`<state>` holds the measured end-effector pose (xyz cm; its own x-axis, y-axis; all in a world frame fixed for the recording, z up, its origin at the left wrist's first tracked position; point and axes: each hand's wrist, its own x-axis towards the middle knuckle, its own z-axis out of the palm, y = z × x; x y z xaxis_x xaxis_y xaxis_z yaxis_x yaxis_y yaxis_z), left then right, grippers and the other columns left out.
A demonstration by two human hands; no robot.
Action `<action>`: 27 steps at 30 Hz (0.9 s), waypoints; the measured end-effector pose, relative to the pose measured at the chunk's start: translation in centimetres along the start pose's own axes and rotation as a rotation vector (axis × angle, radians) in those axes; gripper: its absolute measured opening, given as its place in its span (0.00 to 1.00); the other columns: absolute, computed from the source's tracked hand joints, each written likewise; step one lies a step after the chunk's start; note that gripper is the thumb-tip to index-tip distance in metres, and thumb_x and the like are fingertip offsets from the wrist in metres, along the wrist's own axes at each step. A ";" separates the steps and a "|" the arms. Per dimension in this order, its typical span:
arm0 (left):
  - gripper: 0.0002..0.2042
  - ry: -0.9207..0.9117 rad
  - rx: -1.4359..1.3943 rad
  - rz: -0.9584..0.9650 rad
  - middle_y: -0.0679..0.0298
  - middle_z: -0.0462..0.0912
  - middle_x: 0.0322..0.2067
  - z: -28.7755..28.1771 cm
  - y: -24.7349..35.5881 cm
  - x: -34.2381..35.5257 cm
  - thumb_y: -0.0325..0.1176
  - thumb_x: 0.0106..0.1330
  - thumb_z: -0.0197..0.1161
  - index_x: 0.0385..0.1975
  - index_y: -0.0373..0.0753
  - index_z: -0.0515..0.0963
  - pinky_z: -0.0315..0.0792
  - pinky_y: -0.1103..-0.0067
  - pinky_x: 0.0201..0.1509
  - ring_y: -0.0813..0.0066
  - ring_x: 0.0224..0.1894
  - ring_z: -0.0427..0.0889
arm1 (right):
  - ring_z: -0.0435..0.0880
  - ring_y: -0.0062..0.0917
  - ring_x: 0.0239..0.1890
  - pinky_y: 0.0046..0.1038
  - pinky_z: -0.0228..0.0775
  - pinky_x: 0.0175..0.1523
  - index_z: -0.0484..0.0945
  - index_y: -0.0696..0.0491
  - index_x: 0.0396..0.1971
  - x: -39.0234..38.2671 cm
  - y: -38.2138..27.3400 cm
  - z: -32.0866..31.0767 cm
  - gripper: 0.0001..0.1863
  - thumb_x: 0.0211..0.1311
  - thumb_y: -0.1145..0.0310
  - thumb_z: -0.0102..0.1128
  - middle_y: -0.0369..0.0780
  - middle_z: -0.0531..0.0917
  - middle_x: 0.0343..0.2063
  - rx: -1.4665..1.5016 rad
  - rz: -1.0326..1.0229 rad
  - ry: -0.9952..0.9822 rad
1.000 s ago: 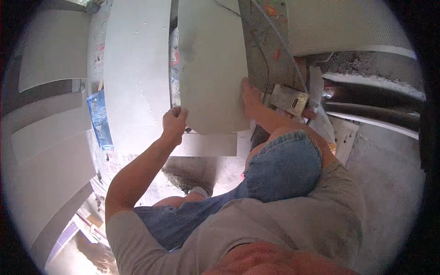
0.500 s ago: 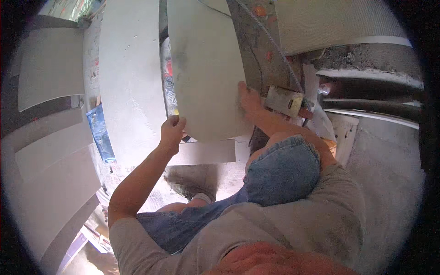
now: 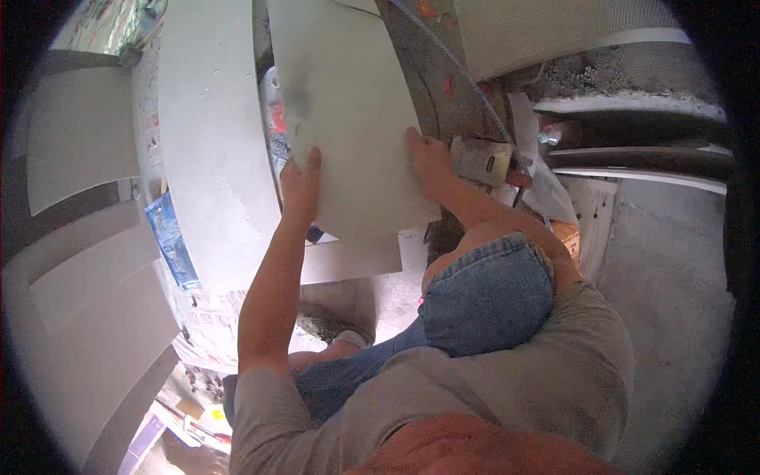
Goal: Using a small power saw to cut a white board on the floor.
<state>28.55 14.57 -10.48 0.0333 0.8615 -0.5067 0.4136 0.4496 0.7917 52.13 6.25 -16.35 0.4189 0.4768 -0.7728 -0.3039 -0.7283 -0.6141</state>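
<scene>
A long pale grey-white panel (image 3: 356,119) lies in front of me, with a dark smudge near its left side. My left hand (image 3: 302,188) grips its left edge, thumb on top and the other fingers partly hidden. On the opposite edge, my right hand (image 3: 431,165) holds the panel, fingers curled at the rim. A second pale panel (image 3: 210,142) lies to the left, across a narrow gap showing dark and red material. Beneath the near end is a short pale strip (image 3: 352,260).
Right of my right hand sits a small metal-faced box (image 3: 480,161), with a cord (image 3: 459,59) running past it. A blue packet (image 3: 172,241) lies at the left panel's edge. More pale sheets (image 3: 83,131) are at far left. A ribbed sheet (image 3: 562,32) spans the upper right.
My left hand has moved farther up the panel's left edge, its thumb now over the surface. The right hand stays on the right edge. The view has shifted slightly.
</scene>
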 end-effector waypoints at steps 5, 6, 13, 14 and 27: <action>0.23 -0.034 -0.038 0.155 0.52 0.84 0.40 0.9 -0.6 0.9 0.46 0.70 0.61 0.49 0.27 0.76 0.75 0.70 0.44 0.65 0.39 0.82 | 0.78 0.26 0.37 0.35 0.71 0.43 0.82 0.59 0.37 0.7 -0.4 -0.5 0.27 0.66 0.44 0.57 0.39 0.82 0.33 -0.012 -0.227 0.039; 0.23 -0.041 -0.036 0.158 0.52 0.84 0.40 0.9 -0.4 1.1 0.46 0.70 0.61 0.49 0.27 0.76 0.75 0.70 0.44 0.65 0.39 0.82 | 0.78 0.26 0.37 0.35 0.71 0.43 0.82 0.59 0.37 1.1 0.1 -0.8 0.27 0.66 0.44 0.57 0.39 0.82 0.33 -0.008 -0.226 0.046; 0.25 -0.040 0.063 0.217 0.47 0.84 0.42 4.1 0.3 5.8 0.48 0.70 0.59 0.50 0.27 0.76 0.75 0.65 0.46 0.54 0.42 0.83 | 0.82 0.35 0.39 0.39 0.72 0.45 0.75 0.60 0.52 10.2 3.7 -3.9 0.29 0.64 0.50 0.58 0.45 0.83 0.37 -0.468 -0.805 0.120; 0.25 0.004 0.066 0.272 0.45 0.83 0.43 4.4 -1.2 7.6 0.49 0.70 0.58 0.50 0.27 0.76 0.74 0.63 0.47 0.49 0.43 0.83 | 0.80 0.32 0.41 0.38 0.71 0.49 0.82 0.62 0.42 9.0 1.7 -2.8 0.32 0.68 0.42 0.52 0.45 0.83 0.37 -0.356 -0.647 0.246; 0.27 0.119 0.270 0.515 0.40 0.84 0.38 8.9 0.8 17.4 0.51 0.70 0.55 0.44 0.26 0.79 0.75 0.57 0.47 0.39 0.44 0.83 | 0.76 0.49 0.56 0.47 0.74 0.56 0.59 0.60 0.67 18.3 -4.8 -4.7 0.41 0.53 0.69 0.68 0.54 0.72 0.58 -0.786 -0.586 0.159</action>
<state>37.59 27.78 -21.72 0.1958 0.9803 -0.0260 0.5888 -0.0963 0.8025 65.30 16.16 -26.82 0.4486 0.8362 -0.3155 0.6174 -0.5451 -0.5671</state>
